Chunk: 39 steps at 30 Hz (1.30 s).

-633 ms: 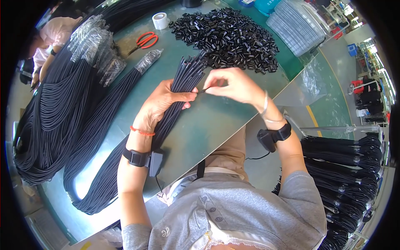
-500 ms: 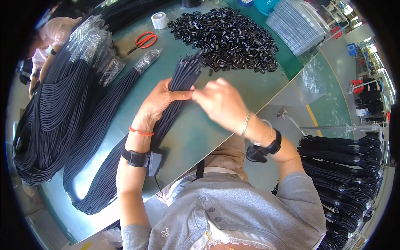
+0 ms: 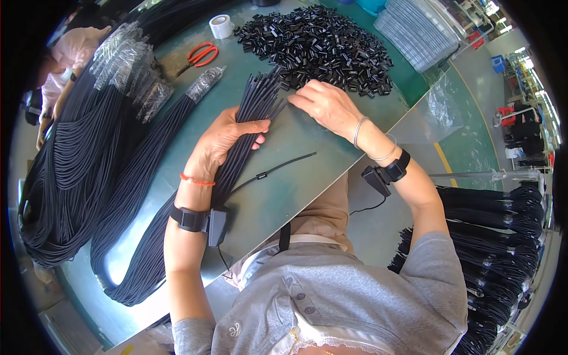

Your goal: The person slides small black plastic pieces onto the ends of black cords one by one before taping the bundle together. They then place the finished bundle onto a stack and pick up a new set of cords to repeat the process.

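My left hand (image 3: 231, 133) is wrapped round a thick bundle of black cables (image 3: 239, 155), the thumb lying across it. The cut cable ends (image 3: 263, 86) fan out above the fist, toward the pile. My right hand (image 3: 328, 106) is just right of these ends, with its fingertips pinched together; what is between them, if anything, is hidden. A single black cable (image 3: 290, 161) lies apart from the bundle on the table, with a small black sleeve (image 3: 262, 176) around it. Beyond both hands spreads a large heap of short black sleeves (image 3: 319, 47).
Red-handled scissors (image 3: 202, 54) and a white tape roll (image 3: 221, 26) lie at the far left. Plastic-wrapped cable bundles (image 3: 77, 160) cover the table's left side. Clear trays (image 3: 417, 35) stand far right. More cables (image 3: 497, 248) hang off the right side. Another person (image 3: 74, 50) is far left.
My right hand has moved right and up, away from the left thumb. A single sleeved cable now lies out to the right of the bundle. My left hand keeps its hold.
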Each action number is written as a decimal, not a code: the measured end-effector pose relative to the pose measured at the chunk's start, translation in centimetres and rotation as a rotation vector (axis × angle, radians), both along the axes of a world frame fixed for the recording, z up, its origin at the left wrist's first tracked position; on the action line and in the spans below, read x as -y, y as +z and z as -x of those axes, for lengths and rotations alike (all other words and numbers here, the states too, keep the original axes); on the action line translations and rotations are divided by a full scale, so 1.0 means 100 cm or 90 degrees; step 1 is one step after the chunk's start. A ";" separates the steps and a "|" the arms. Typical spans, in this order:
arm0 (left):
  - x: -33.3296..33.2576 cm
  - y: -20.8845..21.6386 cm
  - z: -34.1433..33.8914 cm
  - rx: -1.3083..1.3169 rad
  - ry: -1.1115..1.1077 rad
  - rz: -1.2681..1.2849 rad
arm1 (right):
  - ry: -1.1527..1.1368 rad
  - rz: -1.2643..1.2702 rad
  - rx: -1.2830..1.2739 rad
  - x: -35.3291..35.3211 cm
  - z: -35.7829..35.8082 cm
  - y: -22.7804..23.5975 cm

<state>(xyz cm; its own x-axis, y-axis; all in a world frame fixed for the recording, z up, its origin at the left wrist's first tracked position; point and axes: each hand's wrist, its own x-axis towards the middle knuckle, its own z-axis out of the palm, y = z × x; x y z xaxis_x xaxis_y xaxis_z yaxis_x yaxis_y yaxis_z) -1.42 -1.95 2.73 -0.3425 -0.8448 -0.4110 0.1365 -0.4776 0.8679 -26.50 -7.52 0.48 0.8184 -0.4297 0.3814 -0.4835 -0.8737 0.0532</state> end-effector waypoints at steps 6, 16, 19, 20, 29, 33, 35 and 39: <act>-0.002 0.000 0.002 0.030 0.016 0.025 | -0.090 -0.552 0.344 -0.012 -0.007 0.000; -0.004 0.002 0.000 0.013 0.020 0.037 | 0.051 -0.749 0.368 -0.007 -0.008 0.017; -0.004 0.002 -0.001 -0.006 0.031 0.039 | -0.037 -0.886 0.546 -0.008 -0.009 0.015; -0.004 0.002 -0.001 -0.009 0.034 0.042 | -0.039 -0.886 0.546 -0.009 -0.009 0.014; -0.004 0.005 0.001 0.094 0.033 0.061 | -0.008 -0.911 0.560 -0.012 -0.011 0.021; -0.005 0.006 0.000 0.037 0.024 0.051 | -0.014 -0.820 0.503 -0.007 -0.009 0.024; -0.004 0.005 -0.001 0.022 0.024 0.050 | -0.045 -0.763 0.504 -0.007 -0.009 0.026; -0.005 0.005 -0.002 0.001 0.030 0.049 | -0.021 -0.854 0.537 -0.013 -0.011 0.023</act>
